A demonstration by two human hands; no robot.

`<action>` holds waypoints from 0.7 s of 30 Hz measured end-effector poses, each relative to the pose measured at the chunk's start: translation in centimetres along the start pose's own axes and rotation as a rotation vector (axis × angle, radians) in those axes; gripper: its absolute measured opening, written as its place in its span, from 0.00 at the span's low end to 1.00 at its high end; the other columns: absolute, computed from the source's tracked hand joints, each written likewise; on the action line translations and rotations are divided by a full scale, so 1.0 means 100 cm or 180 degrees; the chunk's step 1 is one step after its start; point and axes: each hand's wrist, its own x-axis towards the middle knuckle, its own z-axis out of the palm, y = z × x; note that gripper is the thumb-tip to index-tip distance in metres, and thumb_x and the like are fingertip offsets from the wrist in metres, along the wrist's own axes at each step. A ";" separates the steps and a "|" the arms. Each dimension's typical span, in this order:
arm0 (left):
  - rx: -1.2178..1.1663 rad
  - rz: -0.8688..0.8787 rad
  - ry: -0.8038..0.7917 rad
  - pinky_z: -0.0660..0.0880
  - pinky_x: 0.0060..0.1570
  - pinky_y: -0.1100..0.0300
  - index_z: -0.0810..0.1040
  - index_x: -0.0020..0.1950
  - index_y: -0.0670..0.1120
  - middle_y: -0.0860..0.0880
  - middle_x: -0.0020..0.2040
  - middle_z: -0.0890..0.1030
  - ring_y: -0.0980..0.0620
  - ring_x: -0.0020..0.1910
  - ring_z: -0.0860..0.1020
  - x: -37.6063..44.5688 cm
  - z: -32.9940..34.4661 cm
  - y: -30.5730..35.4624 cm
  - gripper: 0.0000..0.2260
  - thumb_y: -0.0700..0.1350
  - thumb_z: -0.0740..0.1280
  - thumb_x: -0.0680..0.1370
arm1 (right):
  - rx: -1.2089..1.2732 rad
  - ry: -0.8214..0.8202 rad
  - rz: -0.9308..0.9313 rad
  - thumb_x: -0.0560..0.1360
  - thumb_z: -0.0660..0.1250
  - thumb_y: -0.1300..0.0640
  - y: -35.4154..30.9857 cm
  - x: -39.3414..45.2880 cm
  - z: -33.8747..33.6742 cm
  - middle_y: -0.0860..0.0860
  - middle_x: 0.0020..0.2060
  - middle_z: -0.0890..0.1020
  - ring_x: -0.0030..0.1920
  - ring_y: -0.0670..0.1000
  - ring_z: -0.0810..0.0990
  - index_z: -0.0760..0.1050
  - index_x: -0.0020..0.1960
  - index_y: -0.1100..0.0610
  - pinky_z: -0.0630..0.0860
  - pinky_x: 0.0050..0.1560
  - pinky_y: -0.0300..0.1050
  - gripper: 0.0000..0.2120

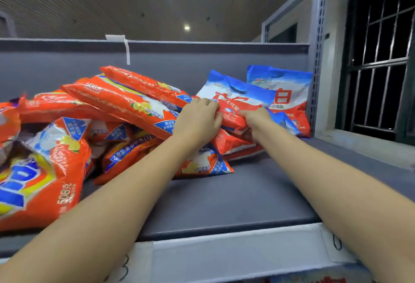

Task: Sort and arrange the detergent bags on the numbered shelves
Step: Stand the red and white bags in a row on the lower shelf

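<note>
Hands (198,117) (256,114) apparently grip blue-topped bag (233,98) on shelf (235,193).

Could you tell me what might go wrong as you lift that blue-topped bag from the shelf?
Both hands, left and right, grip the tilted blue-topped bag, which lies on other bags; pulling may drag those along. The orange bags leaning beside it could slide. The upright blue bag behind might topple.

Both hands are gripping a blue-and-red detergent bag (233,101) on the grey shelf (235,195): the left hand (198,121) at its left edge, the right hand (256,115) at its lower right. Orange bags (125,103) are lying heaped to the left; another blue-and-red bag (285,89) is standing behind.
</note>
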 end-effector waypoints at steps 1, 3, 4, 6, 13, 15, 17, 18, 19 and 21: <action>-0.0072 -0.0028 0.0002 0.69 0.58 0.51 0.74 0.64 0.44 0.45 0.61 0.76 0.45 0.60 0.72 0.001 0.000 0.000 0.16 0.50 0.55 0.81 | 0.0059 0.0087 -0.0161 0.71 0.71 0.58 0.003 0.004 0.001 0.58 0.56 0.80 0.53 0.59 0.80 0.74 0.60 0.60 0.77 0.56 0.57 0.19; -0.0317 -0.0120 0.0034 0.69 0.59 0.51 0.75 0.63 0.45 0.46 0.62 0.76 0.46 0.61 0.72 0.003 -0.004 -0.001 0.16 0.50 0.56 0.81 | 0.0219 0.0131 -0.0413 0.72 0.69 0.59 -0.001 0.006 0.003 0.57 0.56 0.80 0.54 0.59 0.80 0.74 0.61 0.59 0.77 0.56 0.57 0.18; -0.0463 -0.0186 0.0066 0.69 0.59 0.52 0.75 0.63 0.45 0.46 0.62 0.76 0.46 0.61 0.72 0.004 -0.007 -0.002 0.15 0.49 0.57 0.81 | 0.0287 0.0135 -0.0558 0.73 0.68 0.59 -0.006 0.005 0.002 0.57 0.56 0.80 0.54 0.58 0.80 0.73 0.61 0.59 0.77 0.56 0.56 0.17; -0.0768 -0.0344 0.0125 0.68 0.57 0.55 0.76 0.62 0.46 0.46 0.61 0.77 0.47 0.61 0.72 0.004 -0.011 -0.003 0.14 0.48 0.57 0.81 | 0.0255 0.0151 -0.0902 0.74 0.67 0.59 -0.018 -0.003 -0.002 0.56 0.55 0.80 0.53 0.57 0.80 0.74 0.59 0.58 0.77 0.56 0.55 0.13; -0.1842 -0.1026 0.0220 0.68 0.58 0.59 0.72 0.66 0.44 0.47 0.63 0.76 0.49 0.61 0.74 0.001 -0.030 -0.001 0.16 0.49 0.58 0.81 | 0.0452 0.0206 -0.1715 0.78 0.62 0.57 -0.044 -0.053 -0.055 0.50 0.47 0.81 0.46 0.49 0.81 0.73 0.48 0.51 0.79 0.50 0.48 0.02; -0.2115 -0.1203 0.0185 0.69 0.62 0.57 0.68 0.69 0.44 0.46 0.66 0.74 0.49 0.63 0.73 -0.001 -0.037 0.003 0.20 0.52 0.58 0.81 | 0.0536 0.0155 -0.1899 0.78 0.62 0.59 -0.047 -0.073 -0.083 0.48 0.40 0.80 0.38 0.43 0.80 0.72 0.42 0.52 0.78 0.44 0.43 0.07; -0.2441 -0.1377 0.0076 0.69 0.62 0.57 0.66 0.71 0.45 0.48 0.68 0.72 0.50 0.65 0.72 0.001 -0.044 0.011 0.23 0.56 0.58 0.80 | 0.0756 -0.0049 -0.1990 0.78 0.62 0.61 -0.044 -0.096 -0.110 0.46 0.36 0.81 0.34 0.42 0.80 0.73 0.42 0.52 0.79 0.41 0.41 0.08; -0.2661 -0.1428 0.0000 0.71 0.62 0.56 0.65 0.71 0.46 0.49 0.68 0.72 0.51 0.64 0.73 0.003 -0.050 0.017 0.26 0.59 0.59 0.78 | 0.0883 -0.0151 -0.2011 0.78 0.62 0.61 -0.040 -0.109 -0.123 0.45 0.34 0.82 0.34 0.43 0.81 0.74 0.43 0.52 0.79 0.41 0.42 0.07; -0.2877 -0.1468 -0.0060 0.73 0.60 0.55 0.67 0.70 0.46 0.49 0.67 0.73 0.51 0.62 0.75 0.005 -0.056 0.024 0.29 0.62 0.60 0.76 | 0.0999 -0.0240 -0.2028 0.79 0.62 0.60 -0.036 -0.119 -0.134 0.45 0.34 0.84 0.35 0.44 0.82 0.75 0.44 0.53 0.80 0.41 0.42 0.06; -0.3372 -0.1477 -0.0101 0.77 0.50 0.58 0.74 0.63 0.46 0.49 0.55 0.79 0.53 0.50 0.80 0.006 -0.068 0.039 0.27 0.63 0.62 0.71 | 0.1257 -0.0378 -0.2079 0.79 0.60 0.61 -0.030 -0.140 -0.151 0.45 0.35 0.85 0.37 0.45 0.83 0.75 0.47 0.54 0.80 0.40 0.41 0.06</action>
